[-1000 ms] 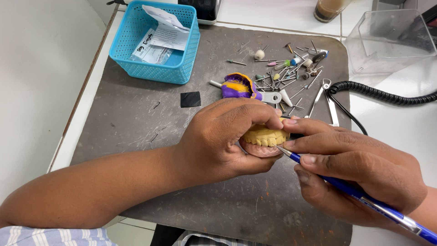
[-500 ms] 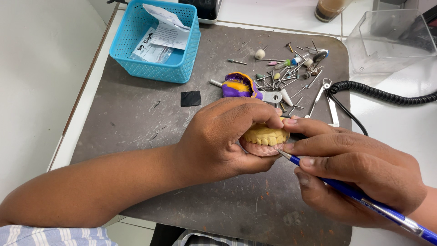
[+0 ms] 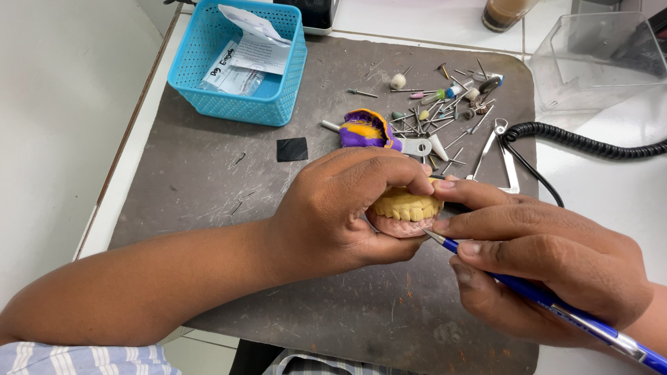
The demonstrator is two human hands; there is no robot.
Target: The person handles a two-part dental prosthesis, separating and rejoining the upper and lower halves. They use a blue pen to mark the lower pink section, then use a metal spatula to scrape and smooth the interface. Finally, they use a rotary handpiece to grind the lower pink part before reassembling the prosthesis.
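A dark grey work mat (image 3: 208,187) is seen from above, laid on a white tiled bench and filling most of the view. At its far left corner stands a turquoise plastic basket (image 3: 278,97) with folded papers inside. At the far right, off the mat, a clear plastic box (image 3: 597,62) is set, and a coiled black cord (image 3: 577,141) runs in from the right edge just near of it.

Near the middle of the mat, two bare hands are brought together. The left hand (image 3: 340,212) is curled around a dental model (image 3: 406,212) — yellow teeth on a pink base — which is pinched between thumb and fingers and held just above the mat. The right hand (image 3: 542,257) is closed on a blue pen-like instrument (image 3: 556,305), gripped like a pencil, with its thin metal tip placed at the model's near right edge; the forefinger is also laid against the model's right side.

Just beyond the hands lies a purple and orange impression tray (image 3: 365,128) with a metal handle. To its right, a scatter of small burs and polishing points (image 3: 445,104) is spread over the far part of the mat, and metal tweezers (image 3: 497,149) lie beside the cord. A small black square (image 3: 292,149) rests left of the tray — flat on the mat.
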